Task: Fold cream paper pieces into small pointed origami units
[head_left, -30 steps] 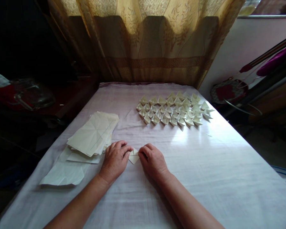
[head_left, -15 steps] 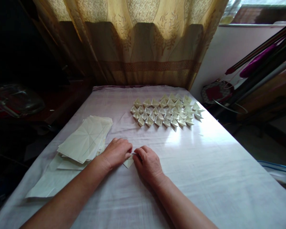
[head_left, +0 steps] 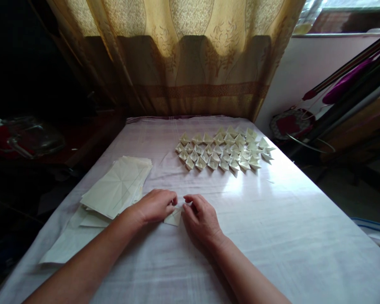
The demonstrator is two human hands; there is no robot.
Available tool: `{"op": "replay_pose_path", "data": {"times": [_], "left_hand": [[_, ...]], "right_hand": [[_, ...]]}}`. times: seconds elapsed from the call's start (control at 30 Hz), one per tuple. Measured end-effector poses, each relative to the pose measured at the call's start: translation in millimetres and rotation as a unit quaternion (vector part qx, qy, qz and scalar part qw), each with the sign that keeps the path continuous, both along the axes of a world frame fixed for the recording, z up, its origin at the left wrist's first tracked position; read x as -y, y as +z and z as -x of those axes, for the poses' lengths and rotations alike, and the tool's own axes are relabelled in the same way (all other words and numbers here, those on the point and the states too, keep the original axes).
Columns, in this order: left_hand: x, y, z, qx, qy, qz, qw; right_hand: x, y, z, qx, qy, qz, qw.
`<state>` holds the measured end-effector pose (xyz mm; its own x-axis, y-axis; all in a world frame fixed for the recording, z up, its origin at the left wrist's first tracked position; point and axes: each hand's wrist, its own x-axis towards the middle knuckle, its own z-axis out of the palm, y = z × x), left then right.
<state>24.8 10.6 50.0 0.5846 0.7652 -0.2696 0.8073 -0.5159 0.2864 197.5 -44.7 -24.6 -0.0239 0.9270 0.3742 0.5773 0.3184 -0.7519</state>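
Observation:
A small folded piece of pale paper (head_left: 173, 217) lies on the table between my two hands. My left hand (head_left: 158, 205) pinches its upper left side with curled thumb and fingers. My right hand (head_left: 202, 216) is closed at the paper's right corner, the thumb against it and the index finger bent above. Left of my hands is a stack of creased paper sheets (head_left: 120, 183), with my left forearm passing over its near edge. Beyond the hands, several small folded paper boats (head_left: 213, 160) stand in close rows.
A pale cloth covers the table (head_left: 266, 245). A patterned yellow curtain (head_left: 190, 63) hangs behind the far edge. Dark furniture with a clear glass-like object (head_left: 34, 137) stands to the left. On the right are a bag (head_left: 291, 124) and a blue-rimmed thing (head_left: 373, 226).
The small folded paper has turned, from a point facing me to a flat edge facing me. My hands have moved slightly apart. The whole view has shifted a little.

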Motion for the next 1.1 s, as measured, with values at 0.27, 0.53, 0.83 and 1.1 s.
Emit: {"op": "replay_pose_path", "data": {"times": [0.27, 0.53, 0.83, 1.1], "left_hand": [[16.9, -17.0, 12.2, 0.236, 0.17, 0.023, 0.957], [40.0, -46.7, 1.6, 0.334, 0.155, -0.097, 0.925], [60.8, -54.1, 24.3, 0.17, 0.029, -0.305, 0.937], [72.9, -54.0, 35.7, 0.174, -0.006, -0.278, 0.945]], "right_hand": [[2.6, -1.9, -2.3, -0.056, 0.025, 0.026, 0.998], [1.7, 8.3, -3.4, 0.028, 0.021, -0.127, 0.991], [12.0, 15.5, 3.2, 0.26, 0.102, -0.156, 0.947], [25.8, 17.7, 1.9, 0.225, 0.168, -0.079, 0.956]]}}
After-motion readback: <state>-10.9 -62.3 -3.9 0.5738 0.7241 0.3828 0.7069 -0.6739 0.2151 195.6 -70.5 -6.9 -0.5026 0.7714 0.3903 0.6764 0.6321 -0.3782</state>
